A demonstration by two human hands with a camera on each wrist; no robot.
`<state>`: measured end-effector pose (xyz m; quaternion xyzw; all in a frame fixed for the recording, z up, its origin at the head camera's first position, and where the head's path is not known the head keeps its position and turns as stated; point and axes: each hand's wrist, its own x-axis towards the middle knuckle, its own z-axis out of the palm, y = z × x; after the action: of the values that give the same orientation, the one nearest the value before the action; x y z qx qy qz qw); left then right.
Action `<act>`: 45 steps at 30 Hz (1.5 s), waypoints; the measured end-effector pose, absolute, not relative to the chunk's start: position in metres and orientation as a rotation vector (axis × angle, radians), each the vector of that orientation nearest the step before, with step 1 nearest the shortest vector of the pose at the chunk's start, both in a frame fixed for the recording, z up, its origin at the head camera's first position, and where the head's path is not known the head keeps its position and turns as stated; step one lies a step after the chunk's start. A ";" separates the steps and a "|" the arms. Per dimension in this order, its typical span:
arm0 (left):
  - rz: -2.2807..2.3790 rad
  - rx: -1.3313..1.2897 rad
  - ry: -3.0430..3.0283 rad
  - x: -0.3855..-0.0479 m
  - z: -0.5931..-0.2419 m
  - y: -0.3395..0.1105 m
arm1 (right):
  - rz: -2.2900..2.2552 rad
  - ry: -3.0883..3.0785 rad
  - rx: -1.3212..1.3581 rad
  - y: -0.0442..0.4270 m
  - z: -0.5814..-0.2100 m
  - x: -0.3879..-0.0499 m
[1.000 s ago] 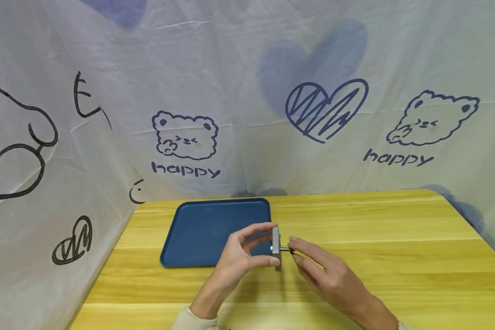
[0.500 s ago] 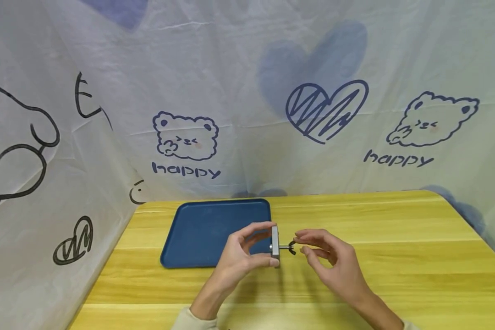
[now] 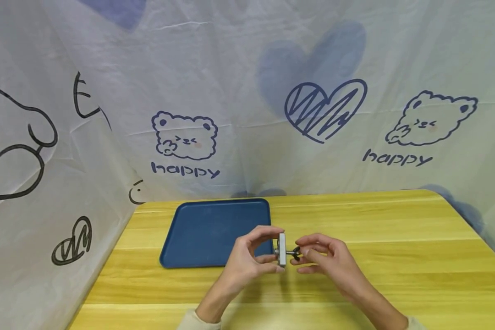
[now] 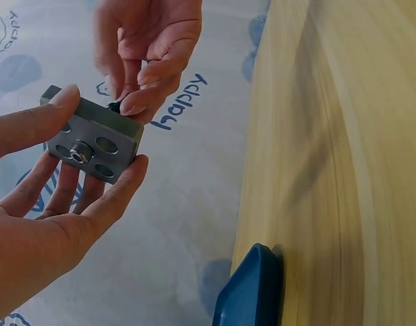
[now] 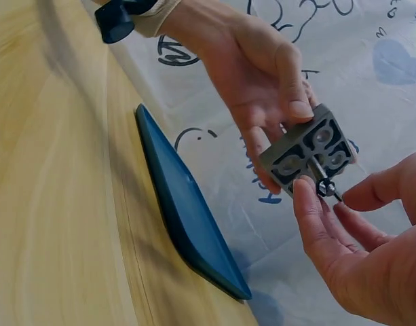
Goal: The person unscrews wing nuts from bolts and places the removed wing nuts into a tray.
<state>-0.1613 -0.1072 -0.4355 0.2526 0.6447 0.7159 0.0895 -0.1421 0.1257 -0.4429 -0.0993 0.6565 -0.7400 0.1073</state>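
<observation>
My left hand (image 3: 247, 261) grips a grey metal block (image 3: 282, 250) on edge above the table, thumb below and fingers above in the head view. Several round holes mark one face in the left wrist view, where a silver bolt end (image 4: 81, 153) sticks out of the middle. The other face has dark recesses, and a thin bolt shaft (image 5: 317, 165) stands out from it. A black wing nut (image 3: 297, 253) sits on the shaft's right end. My right hand (image 3: 334, 261) pinches around this wing nut; its fingertips partly hide it.
A blue tray (image 3: 214, 229) lies on the wood-grain table (image 3: 396, 238), behind and left of the hands. White cloth with drawings (image 3: 247, 151) hangs behind the table and along its left side.
My right fingers came off the wing nut, spread apart beside it, and are now back around it. My left hand and the block have shifted slightly right and down.
</observation>
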 end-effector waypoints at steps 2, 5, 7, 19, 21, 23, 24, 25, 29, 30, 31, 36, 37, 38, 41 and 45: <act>2.126 0.757 1.921 -0.161 -0.436 -0.106 | -2.159 1.909 -0.285 0.127 -0.443 -0.142; 2.125 0.756 1.923 -0.160 -0.437 -0.106 | -2.140 1.893 -0.285 0.127 -0.443 -0.142; 2.127 0.754 1.920 -0.159 -0.437 -0.105 | -2.136 1.889 -0.285 0.127 -0.444 -0.142; 2.124 0.740 1.916 -0.161 -0.438 -0.105 | -2.135 2.016 -0.342 0.125 -0.446 -0.143; 2.129 0.731 1.904 -0.161 -0.438 -0.106 | -2.139 2.071 -0.382 0.125 -0.447 -0.143; 2.137 0.718 1.886 -0.161 -0.437 -0.108 | -2.145 2.128 -0.459 0.124 -0.448 -0.142; 2.143 0.712 1.874 -0.161 -0.437 -0.109 | -2.148 2.158 -0.507 0.123 -0.448 -0.142; 2.147 0.702 1.861 -0.161 -0.436 -0.110 | -2.150 2.192 -0.562 0.122 -0.449 -0.141; 2.164 0.664 1.820 -0.162 -0.434 -0.113 | -2.119 2.393 -0.810 0.117 -0.450 -0.139; 2.169 0.653 1.814 -0.162 -0.434 -0.114 | -2.101 2.454 -0.873 0.116 -0.451 -0.139; 2.175 0.644 1.808 -0.162 -0.433 -0.115 | -2.079 2.518 -0.934 0.115 -0.451 -0.139; 2.198 0.608 1.778 -0.162 -0.430 -0.116 | -1.898 2.816 -1.200 0.114 -0.452 -0.139; 2.199 0.607 1.774 -0.162 -0.430 -0.117 | -1.858 2.859 -1.249 0.114 -0.453 -0.139; 2.198 0.605 1.772 -0.162 -0.430 -0.117 | -1.817 2.900 -1.296 0.114 -0.454 -0.139; 2.191 0.603 1.778 -0.163 -0.430 -0.117 | -1.703 2.986 -1.533 0.115 -0.456 -0.141; 2.188 0.606 1.791 -0.163 -0.431 -0.118 | -1.434 3.121 -1.904 0.116 -0.458 -0.146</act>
<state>-0.1631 -0.1181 -0.4306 0.2080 0.6146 0.7507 0.1247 -0.1461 0.1158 -0.4584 -0.4480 0.7342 -0.3373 -0.3826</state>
